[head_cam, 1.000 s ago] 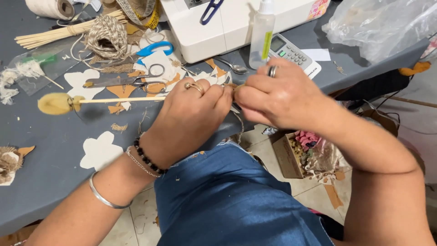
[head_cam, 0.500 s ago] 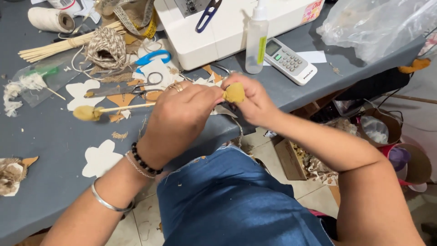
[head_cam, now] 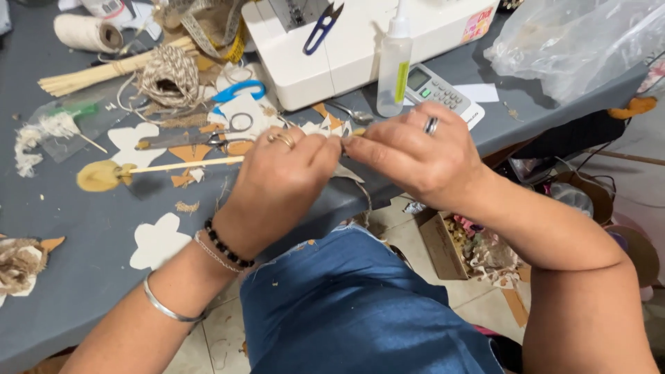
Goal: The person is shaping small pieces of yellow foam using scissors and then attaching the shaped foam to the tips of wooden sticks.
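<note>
My left hand (head_cam: 277,180) and my right hand (head_cam: 415,156) meet fingertip to fingertip over the front edge of the grey table (head_cam: 83,277). Both pinch a small tan piece (head_cam: 344,140) between thumb and fingers; most of it is hidden. A thin strand (head_cam: 367,201) hangs below the hands. A wooden stick (head_cam: 180,165) with a yellow felt disc (head_cam: 97,176) at its far end lies on the table, its near end running under my left hand. I cannot tell whether that hand touches it.
A white sewing machine (head_cam: 360,48) stands at the back, with a glue bottle (head_cam: 395,66) and calculator (head_cam: 440,90) in front. Blue scissors (head_cam: 235,93), a twine ball (head_cam: 170,76), stick bundle (head_cam: 104,69), white felt flowers (head_cam: 159,239) lie left. A plastic bag (head_cam: 575,41) lies right; cardboard box (head_cam: 450,242) on the floor.
Half a second ago my right hand held up a round yellow piece. Now both hands are lower, knuckles up, pinched together, and the yellow piece is out of sight.
</note>
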